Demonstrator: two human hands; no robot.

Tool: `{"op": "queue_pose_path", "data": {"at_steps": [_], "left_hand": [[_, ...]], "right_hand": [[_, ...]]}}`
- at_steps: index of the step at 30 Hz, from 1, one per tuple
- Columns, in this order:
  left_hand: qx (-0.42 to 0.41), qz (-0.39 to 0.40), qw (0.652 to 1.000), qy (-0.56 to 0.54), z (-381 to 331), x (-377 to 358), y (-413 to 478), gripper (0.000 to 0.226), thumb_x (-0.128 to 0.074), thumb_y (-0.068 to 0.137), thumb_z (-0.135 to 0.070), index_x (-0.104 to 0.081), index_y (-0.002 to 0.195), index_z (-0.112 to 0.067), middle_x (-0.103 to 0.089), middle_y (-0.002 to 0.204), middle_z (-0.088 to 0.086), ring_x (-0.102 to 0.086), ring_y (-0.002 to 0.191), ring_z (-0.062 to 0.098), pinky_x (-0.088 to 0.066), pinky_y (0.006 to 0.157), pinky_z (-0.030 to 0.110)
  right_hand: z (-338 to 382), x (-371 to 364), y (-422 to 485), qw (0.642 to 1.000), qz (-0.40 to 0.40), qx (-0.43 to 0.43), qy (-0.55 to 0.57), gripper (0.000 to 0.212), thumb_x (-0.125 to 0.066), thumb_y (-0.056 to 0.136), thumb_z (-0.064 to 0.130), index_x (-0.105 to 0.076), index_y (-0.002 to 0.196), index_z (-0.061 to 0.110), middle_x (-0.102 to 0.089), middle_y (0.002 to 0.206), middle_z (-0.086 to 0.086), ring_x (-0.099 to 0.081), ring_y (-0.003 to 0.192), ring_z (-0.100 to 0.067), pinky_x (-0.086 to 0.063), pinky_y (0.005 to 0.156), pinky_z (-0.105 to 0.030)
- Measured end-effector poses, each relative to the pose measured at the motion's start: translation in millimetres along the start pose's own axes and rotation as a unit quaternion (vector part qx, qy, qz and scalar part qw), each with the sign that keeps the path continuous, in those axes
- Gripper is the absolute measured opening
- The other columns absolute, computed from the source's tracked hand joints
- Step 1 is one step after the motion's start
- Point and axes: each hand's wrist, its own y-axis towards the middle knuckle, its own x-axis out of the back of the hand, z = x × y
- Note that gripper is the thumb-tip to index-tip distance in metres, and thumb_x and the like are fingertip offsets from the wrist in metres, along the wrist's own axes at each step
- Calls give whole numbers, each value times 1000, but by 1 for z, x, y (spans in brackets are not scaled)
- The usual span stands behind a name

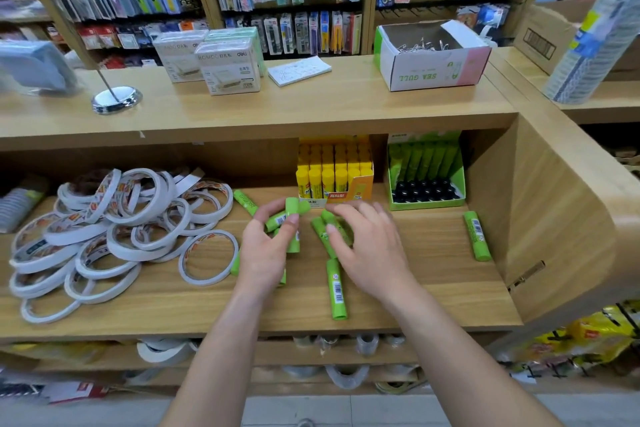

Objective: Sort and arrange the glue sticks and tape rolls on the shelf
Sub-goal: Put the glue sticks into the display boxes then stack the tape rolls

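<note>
While the left hand (266, 246) grips green glue sticks (291, 215), the right hand (367, 246), fingers spread, hides others.

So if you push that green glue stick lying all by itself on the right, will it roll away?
Probably. The lone green glue stick is a round tube lying on its side on the smooth wooden shelf, so a sideways nudge would likely roll it. It looks like stiff plastic, probably light. Pushed end-on, it would more likely slide.

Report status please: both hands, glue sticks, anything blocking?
Left hand grips green sticks. Right hand on more sticks, grip unclear. One loose stick far right. Tape pile left, unsorted, not blocking.
</note>
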Motion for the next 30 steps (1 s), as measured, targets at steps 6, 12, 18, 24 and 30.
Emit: {"op": "queue_pose_path", "data": {"at_steps": [6,12,18,24,30], "left_hand": [[-16,66,998,-13,-1,-3,1,26,-65,95,-14,-62,113,-32,-66,112,-17,-60,96,-16,-44,79,4],[-20,103,995,3,4,1,10,32,-66,95,-14,-61,116,-38,-65,118,-18,-59,106,-14,-44,85,4],[-6,113,993,-33,11,-3,13,38,-65,94,-4,-63,120,-33,-69,119,-6,-67,102,1,-51,83,15],[10,114,993,-29,13,-5,16,38,-64,96,-12,-62,116,-44,-70,119,-6,-67,102,-2,-52,85,17],[18,53,996,-63,16,-6,18,36,-53,101,-2,-71,115,-30,-72,116,-11,-63,114,4,-49,96,22]], "right_hand": [[20,-6,33,994,108,-10,-6,48,-40,105,36,-38,152,28,-48,149,-2,-37,141,-26,-24,118,-38],[12,-8,41,989,142,-27,38,41,-48,102,42,-55,140,28,-56,135,-1,-50,128,-21,-36,105,-30],[7,-11,47,986,112,-74,101,23,-66,92,45,-70,111,33,-63,115,11,-63,105,-18,-50,93,-33],[6,-13,51,979,125,-67,149,12,-67,93,35,-62,100,27,-66,95,7,-65,73,3,-44,65,-15],[8,-13,46,974,80,-79,196,12,-63,95,34,-57,103,28,-67,104,6,-63,66,0,-44,62,-24]]}}
